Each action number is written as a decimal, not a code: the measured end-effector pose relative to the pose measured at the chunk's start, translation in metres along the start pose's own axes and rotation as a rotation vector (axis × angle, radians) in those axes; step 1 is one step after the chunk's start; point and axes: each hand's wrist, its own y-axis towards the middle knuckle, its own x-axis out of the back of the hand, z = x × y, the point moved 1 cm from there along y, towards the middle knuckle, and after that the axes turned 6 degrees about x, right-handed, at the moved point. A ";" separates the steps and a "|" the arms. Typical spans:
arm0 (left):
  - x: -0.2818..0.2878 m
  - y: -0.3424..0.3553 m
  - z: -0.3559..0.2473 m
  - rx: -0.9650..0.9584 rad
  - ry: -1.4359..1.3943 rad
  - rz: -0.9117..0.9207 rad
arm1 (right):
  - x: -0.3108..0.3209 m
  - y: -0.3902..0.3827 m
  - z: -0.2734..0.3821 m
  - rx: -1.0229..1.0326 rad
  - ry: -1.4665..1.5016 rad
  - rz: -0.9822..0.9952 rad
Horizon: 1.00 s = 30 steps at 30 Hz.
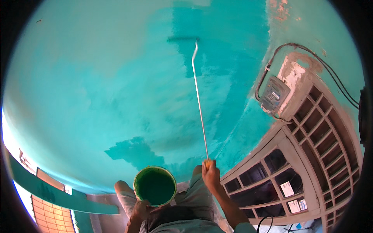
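Observation:
My right hand (211,175) is wrapped round the orange handle of a paint roller (199,101) with a long, thin metal rod. Its roller sleeve (182,39) lies against the turquoise wall (124,101), at the left edge of a darker, wet-looking painted patch. Low in front of my body, my left hand (140,210) grips the near rim of a round bucket (136,182). Dark green paint (156,187) shows inside it. The bucket tilts a little, and most of the left fingers are hidden behind its rim.
At the right, a grey meter box (275,94) with dark cables (330,70) hangs on the wall. Below it is a barred window frame (268,167). A green ledge or beam (58,196) crosses the lower left, near an orange grid panel (52,211).

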 end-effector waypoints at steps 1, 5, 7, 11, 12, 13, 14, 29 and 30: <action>0.025 0.014 0.015 -0.156 0.313 0.009 | -0.005 -0.027 -0.015 -0.014 -0.051 0.026; 0.020 0.016 0.019 -0.359 0.460 0.065 | 0.008 -0.078 -0.037 -0.098 -0.052 0.168; 0.016 0.015 0.016 -0.374 0.440 0.073 | 0.012 -0.070 -0.030 -0.027 -0.004 0.120; 0.001 0.003 0.000 -0.255 0.333 0.148 | 0.013 -0.018 0.003 0.076 -0.020 -0.005; -0.004 0.000 -0.004 -0.217 0.290 0.160 | 0.012 0.000 0.013 0.094 -0.016 -0.029; -0.006 -0.004 -0.007 -0.189 0.238 0.152 | 0.009 0.016 0.024 0.113 -0.008 -0.051; -0.007 -0.005 -0.009 -0.157 0.186 0.147 | 0.007 0.028 0.035 0.082 -0.003 -0.043; 0.017 0.005 0.001 -0.336 0.711 0.195 | -0.001 -0.031 0.017 0.133 -0.091 -0.025; 0.020 0.008 0.001 -0.290 0.615 0.194 | -0.003 -0.012 0.025 0.133 -0.042 -0.029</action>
